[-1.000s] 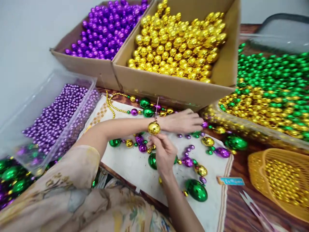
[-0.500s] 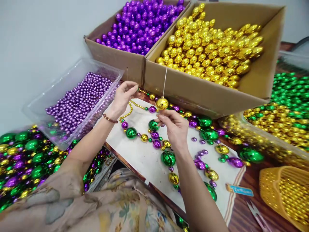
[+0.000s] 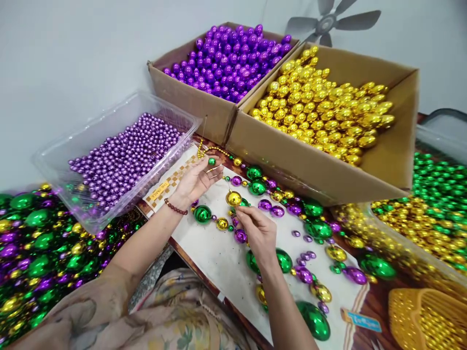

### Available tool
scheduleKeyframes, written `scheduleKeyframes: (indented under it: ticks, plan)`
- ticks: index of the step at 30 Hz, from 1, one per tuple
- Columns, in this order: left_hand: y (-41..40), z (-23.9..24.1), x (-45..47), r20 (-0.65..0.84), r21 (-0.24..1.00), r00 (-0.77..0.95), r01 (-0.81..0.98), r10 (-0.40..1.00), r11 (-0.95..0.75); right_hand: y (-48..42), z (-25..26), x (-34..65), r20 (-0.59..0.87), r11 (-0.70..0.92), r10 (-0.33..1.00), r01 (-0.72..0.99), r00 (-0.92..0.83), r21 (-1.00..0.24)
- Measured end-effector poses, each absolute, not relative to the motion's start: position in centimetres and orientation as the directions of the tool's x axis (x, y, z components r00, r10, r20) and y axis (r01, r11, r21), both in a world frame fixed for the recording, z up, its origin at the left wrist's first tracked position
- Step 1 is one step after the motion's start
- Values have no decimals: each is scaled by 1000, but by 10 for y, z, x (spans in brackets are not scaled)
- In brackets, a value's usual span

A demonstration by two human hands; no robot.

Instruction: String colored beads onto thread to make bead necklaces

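Observation:
My left hand (image 3: 197,179) is raised palm-up over the white cloth (image 3: 215,253), its fingertips pinching a small green bead (image 3: 211,161) on a thin needle that points upward. My right hand (image 3: 255,231) is closed in a pinch on the string just under a gold ball (image 3: 233,198), which hangs between the two hands. A strand of green, gold and purple beads (image 3: 277,204) lies in a curve on the cloth around and below both hands.
A clear tray of small purple beads (image 3: 120,155) sits at the left. Cardboard boxes of purple balls (image 3: 226,58) and gold balls (image 3: 321,107) stand behind. Finished strands (image 3: 40,248) pile at the far left. Green and gold beads (image 3: 434,209) and a yellow basket (image 3: 426,316) are at the right.
My left hand has dropped from the tray's edge toward the gold ball and now shows a small green bead in its fingertips. The needle has swung to the left. The camera tilted upward.

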State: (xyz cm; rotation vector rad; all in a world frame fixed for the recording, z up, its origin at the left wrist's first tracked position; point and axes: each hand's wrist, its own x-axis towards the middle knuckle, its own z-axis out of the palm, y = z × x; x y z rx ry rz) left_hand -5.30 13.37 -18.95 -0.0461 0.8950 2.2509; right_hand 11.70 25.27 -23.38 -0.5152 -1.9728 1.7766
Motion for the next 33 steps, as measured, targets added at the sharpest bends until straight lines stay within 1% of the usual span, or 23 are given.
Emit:
scheduleKeyframes:
  ticks: [4,8,11,21,26,29,33]
  plan:
    - [134,-193,-57,-308,590,-751,-633,584,-501,252,-236,122,144,202,505,-46,-851,-978]
    - [134,-194,-57,-279,599,-749,-624,601,-501,252,-235,123,192,273,460,-68,-867,-960]
    - [134,-193,-56,-267,608,-752,-617,603,-500,251,-233,122,201,295,454,-67,-868,-953]
    - [136,-195,-57,-302,646,-773,-596,558,-476,247,-225,122,199,356,482,-17,-853,-934]
    - [134,-197,-58,-282,657,-770,-590,573,-469,243,-221,122,202,371,478,-13,-855,-929]
    - [135,-195,-59,-258,696,-768,-569,586,-438,246,-218,122,190,363,488,0,-852,-932]
    - [145,-182,-57,-187,766,-758,-511,625,-391,259,-202,117,141,284,550,26,-823,-958]
